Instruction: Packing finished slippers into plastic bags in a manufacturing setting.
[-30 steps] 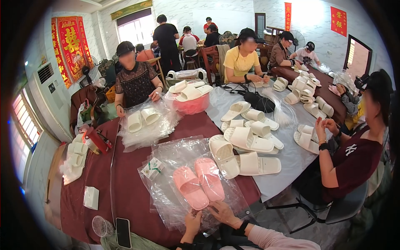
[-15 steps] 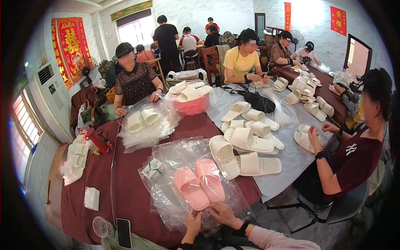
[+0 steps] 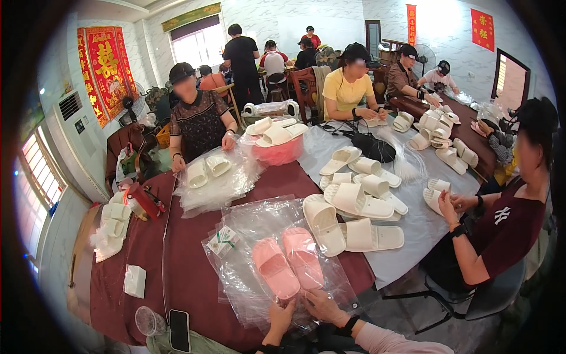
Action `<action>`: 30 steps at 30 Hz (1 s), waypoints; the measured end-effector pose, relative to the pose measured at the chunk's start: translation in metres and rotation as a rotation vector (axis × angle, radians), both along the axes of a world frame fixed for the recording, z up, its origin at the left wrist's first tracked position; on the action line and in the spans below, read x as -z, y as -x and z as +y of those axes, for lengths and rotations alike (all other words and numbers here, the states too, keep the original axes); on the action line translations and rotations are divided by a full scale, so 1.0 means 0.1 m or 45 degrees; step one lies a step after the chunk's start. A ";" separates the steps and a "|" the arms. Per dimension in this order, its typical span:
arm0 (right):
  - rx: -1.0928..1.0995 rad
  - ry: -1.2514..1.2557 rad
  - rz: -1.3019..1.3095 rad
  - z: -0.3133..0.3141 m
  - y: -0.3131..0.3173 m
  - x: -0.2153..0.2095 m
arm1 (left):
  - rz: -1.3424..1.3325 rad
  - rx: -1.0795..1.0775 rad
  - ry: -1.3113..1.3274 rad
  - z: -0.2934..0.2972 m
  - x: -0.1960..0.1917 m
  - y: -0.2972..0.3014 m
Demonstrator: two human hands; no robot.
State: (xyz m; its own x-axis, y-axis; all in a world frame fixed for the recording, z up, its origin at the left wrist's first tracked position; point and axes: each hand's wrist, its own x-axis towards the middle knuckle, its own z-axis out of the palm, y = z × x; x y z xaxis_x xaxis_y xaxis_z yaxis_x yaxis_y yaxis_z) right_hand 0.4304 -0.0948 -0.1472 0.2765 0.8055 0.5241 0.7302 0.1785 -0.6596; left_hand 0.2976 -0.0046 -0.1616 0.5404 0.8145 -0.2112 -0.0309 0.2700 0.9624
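Observation:
A pair of pink slippers, the left one (image 3: 276,268) beside the right one (image 3: 303,259), lies on a stack of clear plastic bags (image 3: 240,295) at the near side of the table, toes pointing away from me. My left hand (image 3: 281,318) has its fingers closed at the heel of the left slipper. Next to it, my right hand (image 3: 324,308) grips around the heel of the right slipper; its fingertips are partly hidden by the slipper and shiny film. A small white-and-green card (image 3: 223,241) sits at the bags' left edge.
White slippers (image 3: 354,199) lie piled just beyond the pink pair. A pink tub (image 3: 277,150) with white slippers stands farther back. A phone (image 3: 180,330), plastic cup (image 3: 150,321) and white box (image 3: 135,281) are at the near left. Co-workers sit around, one close on the right (image 3: 507,224).
The whole view has shifted slightly to the right. My hands stay at the heels of the pink slippers, which keep their place on the bags.

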 end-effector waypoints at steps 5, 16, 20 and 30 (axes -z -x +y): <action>-0.019 0.057 -0.058 0.00 -0.05 0.08 | 0.046 -0.024 0.042 -0.01 0.02 -0.01; 0.005 0.068 -0.269 -0.03 -0.03 0.07 | 0.263 -0.019 -0.164 0.03 0.24 0.04; -0.024 0.053 -0.339 -0.40 -0.02 0.05 | 0.321 -0.018 -0.182 0.03 0.17 0.05; -0.622 0.775 -0.195 -0.94 -0.06 -0.37 | 0.194 -0.125 -0.415 -0.07 0.24 0.01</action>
